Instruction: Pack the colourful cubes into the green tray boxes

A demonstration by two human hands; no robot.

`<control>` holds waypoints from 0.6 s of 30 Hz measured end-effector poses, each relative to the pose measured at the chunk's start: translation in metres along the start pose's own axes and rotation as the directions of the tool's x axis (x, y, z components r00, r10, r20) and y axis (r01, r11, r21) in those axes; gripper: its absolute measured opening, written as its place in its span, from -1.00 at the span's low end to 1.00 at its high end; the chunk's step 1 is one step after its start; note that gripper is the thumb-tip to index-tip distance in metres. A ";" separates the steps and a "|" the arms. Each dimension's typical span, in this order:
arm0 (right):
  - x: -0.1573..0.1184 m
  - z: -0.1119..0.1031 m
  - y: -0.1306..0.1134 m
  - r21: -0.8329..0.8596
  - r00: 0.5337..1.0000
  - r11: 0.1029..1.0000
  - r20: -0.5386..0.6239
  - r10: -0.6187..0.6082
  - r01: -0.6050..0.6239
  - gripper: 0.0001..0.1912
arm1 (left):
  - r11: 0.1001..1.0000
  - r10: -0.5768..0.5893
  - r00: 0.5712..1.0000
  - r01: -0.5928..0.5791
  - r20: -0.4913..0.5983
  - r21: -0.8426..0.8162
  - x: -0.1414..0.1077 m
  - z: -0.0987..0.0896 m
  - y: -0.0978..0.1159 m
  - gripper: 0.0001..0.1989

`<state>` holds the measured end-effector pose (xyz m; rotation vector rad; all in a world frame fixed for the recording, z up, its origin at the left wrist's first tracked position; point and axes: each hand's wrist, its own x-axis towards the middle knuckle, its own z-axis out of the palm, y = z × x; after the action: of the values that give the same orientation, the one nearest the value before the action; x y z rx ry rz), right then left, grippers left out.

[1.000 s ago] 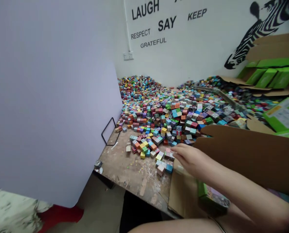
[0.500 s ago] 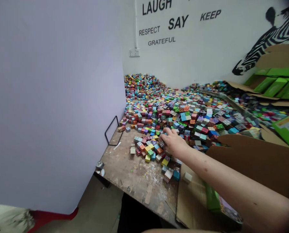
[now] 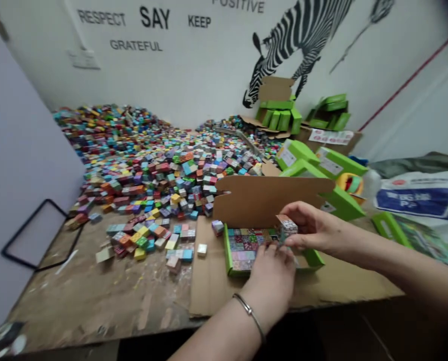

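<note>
A green-edged open box point(image 3: 228, 253) lies on flat cardboard, partly filled with rows of small patterned cubes point(image 3: 246, 240). Over the box, my right hand point(image 3: 308, 225) pinches a patterned cube point(image 3: 287, 225) between thumb and fingers. My left hand point(image 3: 274, 268), with a metal bracelet point(image 3: 248, 310) at the wrist, reaches into the box from the front; its fingertips are bent down at the cubes and partly hidden, so what they hold cannot be made out. The brown box lid point(image 3: 269, 195) stands up behind.
A big heap of coloured cubes point(image 3: 152, 160) covers the back of the worktable point(image 3: 133, 301). Loose cubes sit left of the box. Green boxes point(image 3: 302, 168) are piled at the right, near a plastic bag point(image 3: 419, 195). A black wire frame point(image 3: 39, 235) and pale panel stand left.
The view has turned right. My right hand has left the heap and is now over the box with a cube. My left hand has come into view at the box.
</note>
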<state>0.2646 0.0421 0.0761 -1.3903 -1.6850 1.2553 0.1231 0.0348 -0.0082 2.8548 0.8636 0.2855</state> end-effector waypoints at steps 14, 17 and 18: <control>-0.019 -0.009 0.070 -0.866 0.980 0.482 0.042 -0.196 0.133 -0.74 | 1.000 0.001 1.000 -0.001 -0.015 0.004 -0.007 -0.014 0.002 -0.59; -0.013 -0.005 0.069 -0.841 0.982 0.534 -0.019 -0.187 0.085 -0.74 | 1.000 -0.003 1.000 0.003 0.001 0.004 -0.008 -0.014 0.002 -0.58; -0.013 -0.005 0.068 -0.838 0.982 0.541 -0.037 -0.187 0.072 -0.72 | 1.000 -0.003 1.000 0.003 0.003 0.002 -0.008 -0.014 0.002 -0.58</control>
<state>0.2983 0.0311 0.0160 -1.7411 -2.3808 0.1769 0.1144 0.0301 0.0048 2.8552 0.8675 0.2802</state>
